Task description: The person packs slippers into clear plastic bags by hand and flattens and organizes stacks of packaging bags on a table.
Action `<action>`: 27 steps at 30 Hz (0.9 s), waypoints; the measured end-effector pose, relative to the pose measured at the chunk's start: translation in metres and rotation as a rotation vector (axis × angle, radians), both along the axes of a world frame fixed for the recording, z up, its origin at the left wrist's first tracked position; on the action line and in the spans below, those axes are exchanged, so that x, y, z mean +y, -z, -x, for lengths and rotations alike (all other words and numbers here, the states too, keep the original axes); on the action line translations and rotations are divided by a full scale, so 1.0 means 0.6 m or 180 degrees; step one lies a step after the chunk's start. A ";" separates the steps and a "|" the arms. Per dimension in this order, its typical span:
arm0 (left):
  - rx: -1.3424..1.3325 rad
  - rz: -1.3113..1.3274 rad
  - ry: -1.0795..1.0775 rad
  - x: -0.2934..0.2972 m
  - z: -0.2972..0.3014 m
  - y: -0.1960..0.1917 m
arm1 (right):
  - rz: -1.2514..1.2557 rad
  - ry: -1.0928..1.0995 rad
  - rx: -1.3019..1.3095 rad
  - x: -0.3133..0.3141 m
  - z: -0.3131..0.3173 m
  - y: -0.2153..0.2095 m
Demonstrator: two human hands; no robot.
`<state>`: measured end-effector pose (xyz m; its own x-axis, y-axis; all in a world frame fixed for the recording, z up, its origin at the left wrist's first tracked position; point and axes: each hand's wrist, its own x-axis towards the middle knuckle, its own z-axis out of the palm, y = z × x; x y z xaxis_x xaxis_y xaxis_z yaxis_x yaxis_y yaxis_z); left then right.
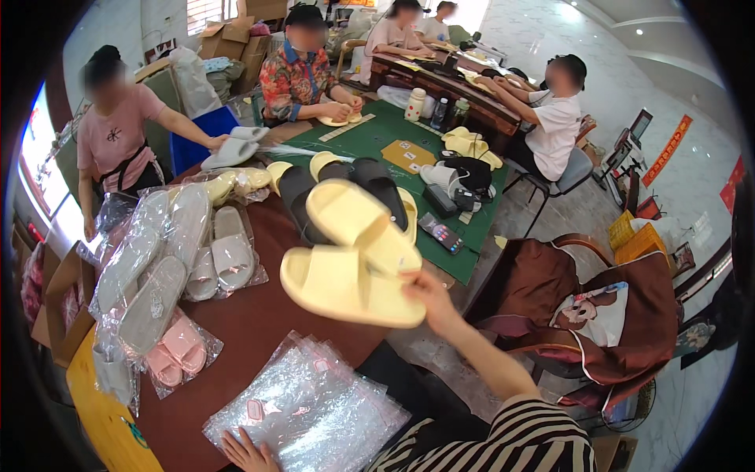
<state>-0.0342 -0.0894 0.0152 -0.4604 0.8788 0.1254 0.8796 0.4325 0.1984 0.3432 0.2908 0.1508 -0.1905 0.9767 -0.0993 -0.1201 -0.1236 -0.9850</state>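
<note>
My right hand [431, 300] is closed on the heel ends of a pair of pale yellow slippers [338, 287], holding them up over the table. The two slippers overlap, and their edges are slightly blurred. At the lower edge my left hand [250, 454] lies with fingers spread on a stack of clear plastic bags [307, 401]. Behind the held pair, black slippers [297, 193] and more yellow slippers [325, 164] are on the table, partly hidden. To the left is a heap of grey slippers [153, 303] in clear bags, with a bagged pink pair [177, 350] at its near side.
A brown-covered table [259, 315] adjoins a green mat [377, 130] bearing a phone [440, 233], bottles [414, 105] and a black case [440, 200]. One person [122, 130] at left holds grey slippers. A draped chair [582, 307] stands at right. Other people sit farther back.
</note>
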 end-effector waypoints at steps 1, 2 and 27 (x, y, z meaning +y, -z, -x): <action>0.0054 -0.0004 0.0065 0.001 0.001 0.001 | 0.0164 -0.0157 0.0181 -0.039 -0.005 0.013; -0.0047 -0.0062 0.0056 0.003 -0.002 -0.004 | 0.0267 -0.0258 0.0122 -0.071 -0.008 0.024; 0.0102 -0.0115 0.0042 0.003 0.006 0.009 | -0.0970 0.1365 -0.0351 0.206 0.022 0.052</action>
